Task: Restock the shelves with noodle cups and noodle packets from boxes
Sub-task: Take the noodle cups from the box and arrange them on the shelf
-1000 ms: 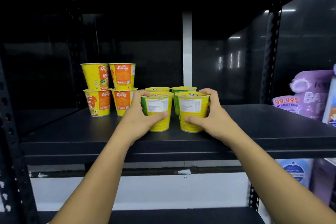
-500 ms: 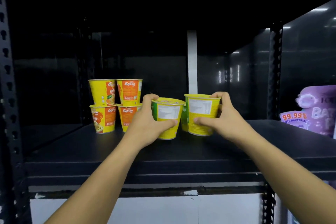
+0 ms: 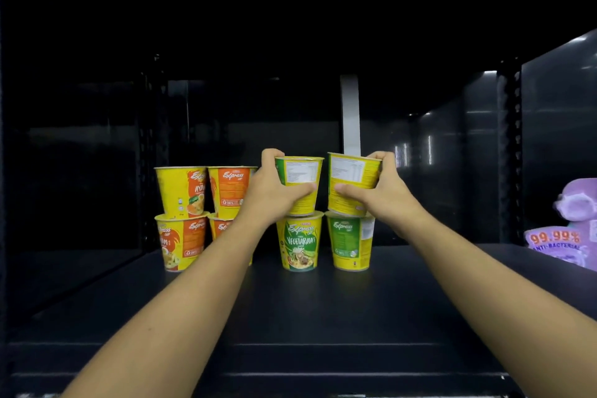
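- Step in hand: building a second tier of noodle cups; left hand (image 3: 274, 192) grasps the left-held cup (image 3: 302, 182), thumb across the front, fingers hooked over the rim behind; right hand (image 3: 382, 195) grasps the right-held cup (image 3: 350, 179) the same way
- Position: left-held cup upright over the vegetarian cup (image 3: 300, 241), base at its lid; right-held cup over the green cup (image 3: 350, 241), tipped slightly, base meeting the lid; cannot tell whether either has its full weight down
- Next move, as judged: level the right-held cup, centre both bases on the lids, then loosen the fingers gently; a skewed base could slide off
- Edges: orange cups (image 3: 190, 216), stacked two on two, stand just beside the left hand; knuckles near the upper one; a wide withdrawal could nudge it
- Room: open shelf (image 3: 290, 317) surface in front of the stacks and rightward toward the purple pack (image 3: 562, 236), well apart; dark headroom above; safest to draw both hands straight back toward the front edge
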Action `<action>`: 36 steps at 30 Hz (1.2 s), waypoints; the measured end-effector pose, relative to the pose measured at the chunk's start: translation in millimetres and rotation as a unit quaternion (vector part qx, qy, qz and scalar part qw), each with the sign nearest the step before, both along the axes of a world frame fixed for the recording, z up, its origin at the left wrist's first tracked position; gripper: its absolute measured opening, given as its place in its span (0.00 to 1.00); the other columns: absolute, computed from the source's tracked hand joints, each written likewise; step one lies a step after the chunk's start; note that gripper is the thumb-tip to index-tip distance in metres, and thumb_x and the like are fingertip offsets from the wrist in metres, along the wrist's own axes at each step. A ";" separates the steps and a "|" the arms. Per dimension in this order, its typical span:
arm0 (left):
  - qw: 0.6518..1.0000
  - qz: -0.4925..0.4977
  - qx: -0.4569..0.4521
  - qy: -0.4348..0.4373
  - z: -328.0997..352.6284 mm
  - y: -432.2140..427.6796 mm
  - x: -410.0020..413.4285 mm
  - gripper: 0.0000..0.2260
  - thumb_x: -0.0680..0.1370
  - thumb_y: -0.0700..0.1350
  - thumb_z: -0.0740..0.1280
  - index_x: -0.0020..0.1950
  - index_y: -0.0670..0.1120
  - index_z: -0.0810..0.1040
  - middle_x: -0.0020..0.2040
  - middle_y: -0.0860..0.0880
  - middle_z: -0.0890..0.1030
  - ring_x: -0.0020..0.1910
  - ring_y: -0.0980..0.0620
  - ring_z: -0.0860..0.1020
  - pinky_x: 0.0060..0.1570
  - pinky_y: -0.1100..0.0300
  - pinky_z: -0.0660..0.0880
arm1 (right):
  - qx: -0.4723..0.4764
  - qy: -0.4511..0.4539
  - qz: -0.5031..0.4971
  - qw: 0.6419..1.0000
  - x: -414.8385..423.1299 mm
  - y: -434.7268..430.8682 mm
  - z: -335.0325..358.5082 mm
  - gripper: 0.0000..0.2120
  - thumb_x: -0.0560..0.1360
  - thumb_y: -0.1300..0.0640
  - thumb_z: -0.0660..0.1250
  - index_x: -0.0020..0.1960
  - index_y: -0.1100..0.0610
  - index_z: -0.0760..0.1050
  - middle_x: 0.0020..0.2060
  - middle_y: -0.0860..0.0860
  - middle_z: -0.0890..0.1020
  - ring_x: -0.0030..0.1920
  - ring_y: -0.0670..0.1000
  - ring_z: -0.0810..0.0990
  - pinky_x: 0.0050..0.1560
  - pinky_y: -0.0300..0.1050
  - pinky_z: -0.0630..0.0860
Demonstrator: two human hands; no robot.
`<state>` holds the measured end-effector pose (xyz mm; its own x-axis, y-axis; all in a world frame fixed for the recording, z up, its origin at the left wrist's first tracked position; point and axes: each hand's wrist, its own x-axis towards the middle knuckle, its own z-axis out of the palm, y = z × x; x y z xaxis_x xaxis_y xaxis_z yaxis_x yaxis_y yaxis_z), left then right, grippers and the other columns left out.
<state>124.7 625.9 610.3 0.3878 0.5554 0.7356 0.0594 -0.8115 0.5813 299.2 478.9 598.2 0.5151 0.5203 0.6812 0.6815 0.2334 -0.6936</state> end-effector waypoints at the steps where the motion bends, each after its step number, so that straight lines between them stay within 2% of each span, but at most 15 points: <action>1: 1.000 0.001 -0.005 -0.004 1.0 3.1 2.6 0.33 0.69 0.55 0.81 0.65 0.56 0.65 0.55 0.52 0.80 0.53 0.52 0.80 0.50 0.54 0.80 | 0.006 0.006 0.000 1.000 2.5 4.3 0.3 0.35 0.67 0.49 0.83 0.63 0.44 0.63 0.52 0.46 0.83 0.52 0.46 0.84 0.54 0.54 0.84; 4: 1.000 0.003 -0.020 -0.017 2.3 11.9 9.8 0.33 0.69 0.56 0.81 0.66 0.55 0.65 0.56 0.52 0.79 0.54 0.51 0.79 0.52 0.52 0.80 | 0.005 0.013 -0.001 1.000 8.4 14.3 0.2 0.34 0.68 0.51 0.82 0.63 0.45 0.62 0.53 0.47 0.82 0.52 0.48 0.84 0.53 0.53 0.84; 7: 0.999 0.016 -0.027 -0.007 -0.5 15.8 16.2 0.34 0.69 0.57 0.81 0.66 0.55 0.65 0.53 0.55 0.76 0.56 0.49 0.78 0.56 0.49 0.80 | -0.005 0.009 -0.010 1.000 14.6 22.0 -3.6 0.34 0.68 0.52 0.82 0.63 0.45 0.62 0.52 0.47 0.82 0.51 0.48 0.84 0.54 0.55 0.84; 11: 1.000 0.000 -0.026 0.004 -8.8 16.5 20.9 0.33 0.70 0.55 0.81 0.66 0.54 0.65 0.55 0.53 0.78 0.49 0.57 0.78 0.46 0.59 0.78 | 0.002 0.016 -0.017 1.000 20.0 27.6 -8.9 0.39 0.68 0.50 0.82 0.67 0.41 0.59 0.53 0.46 0.82 0.52 0.48 0.84 0.56 0.57 0.83; 14: 0.999 -0.007 -0.029 -0.012 -13.4 16.4 21.2 0.34 0.70 0.55 0.81 0.69 0.54 0.65 0.56 0.53 0.79 0.49 0.60 0.78 0.46 0.61 0.76 | 0.002 0.022 -0.008 1.000 20.1 28.4 -13.0 0.47 0.68 0.49 0.82 0.74 0.37 0.53 0.56 0.46 0.82 0.52 0.49 0.84 0.59 0.56 0.81; 16: 1.000 -0.009 -0.026 -0.007 -16.4 16.1 20.7 0.38 0.72 0.55 0.80 0.75 0.55 0.62 0.58 0.55 0.78 0.51 0.57 0.78 0.47 0.62 0.75 | 0.004 0.027 -0.007 1.000 20.0 28.4 -18.3 0.50 0.69 0.48 0.81 0.77 0.38 0.49 0.57 0.45 0.82 0.54 0.48 0.84 0.61 0.55 0.80; 20: 0.999 -0.025 -0.033 0.007 -22.1 16.4 19.1 0.47 0.75 0.56 0.77 0.83 0.57 0.48 0.60 0.58 0.75 0.58 0.55 0.77 0.57 0.58 0.74 | -0.010 0.023 -0.001 1.000 21.7 26.5 -27.0 0.54 0.71 0.47 0.79 0.80 0.37 0.42 0.56 0.39 0.79 0.57 0.49 0.83 0.61 0.54 0.80; 22: 0.999 -0.026 -0.044 0.016 -24.4 15.9 18.3 0.48 0.76 0.55 0.75 0.84 0.55 0.44 0.60 0.59 0.73 0.56 0.57 0.74 0.56 0.60 0.70 | -0.015 0.023 0.008 1.000 22.9 24.8 -29.6 0.52 0.72 0.48 0.79 0.80 0.37 0.44 0.54 0.37 0.80 0.56 0.47 0.83 0.59 0.52 0.80; 25: 0.997 -0.027 -0.060 0.031 -27.1 17.9 17.0 0.49 0.78 0.55 0.74 0.85 0.52 0.42 0.64 0.56 0.75 0.58 0.57 0.73 0.56 0.62 0.67 | -0.032 0.019 0.015 0.999 23.4 23.1 -32.5 0.44 0.74 0.48 0.77 0.78 0.37 0.51 0.54 0.40 0.82 0.52 0.44 0.84 0.46 0.50 0.84; 28: 0.996 -0.028 -0.082 0.039 -28.1 21.0 16.4 0.48 0.77 0.56 0.74 0.85 0.51 0.44 0.70 0.53 0.75 0.64 0.57 0.72 0.56 0.61 0.67 | -0.045 0.020 0.013 0.999 25.3 23.8 -34.6 0.43 0.74 0.47 0.77 0.78 0.38 0.53 0.55 0.41 0.82 0.52 0.47 0.84 0.41 0.51 0.84; 30: 0.995 -0.026 -0.081 0.047 -29.6 23.3 17.3 0.44 0.77 0.56 0.74 0.84 0.51 0.50 0.64 0.55 0.77 0.61 0.57 0.74 0.56 0.60 0.69 | -0.044 0.026 0.017 0.999 26.0 24.6 -35.9 0.44 0.74 0.47 0.77 0.78 0.39 0.52 0.56 0.42 0.81 0.54 0.48 0.84 0.40 0.49 0.83; 33: 0.996 -0.017 -0.070 0.054 -31.2 26.7 18.2 0.34 0.77 0.55 0.75 0.77 0.52 0.62 0.53 0.62 0.77 0.56 0.55 0.77 0.52 0.59 0.71 | -0.042 0.032 0.024 0.998 27.2 24.7 -37.8 0.44 0.73 0.46 0.77 0.77 0.37 0.52 0.59 0.44 0.81 0.57 0.49 0.83 0.40 0.49 0.82; 36: 0.996 -0.016 -0.074 0.046 -31.9 28.4 18.3 0.32 0.76 0.54 0.76 0.75 0.52 0.64 0.49 0.64 0.75 0.51 0.56 0.79 0.51 0.59 0.74 | -0.047 0.036 0.030 0.998 29.2 24.1 -39.3 0.44 0.73 0.44 0.77 0.77 0.35 0.51 0.61 0.44 0.80 0.58 0.48 0.82 0.43 0.51 0.84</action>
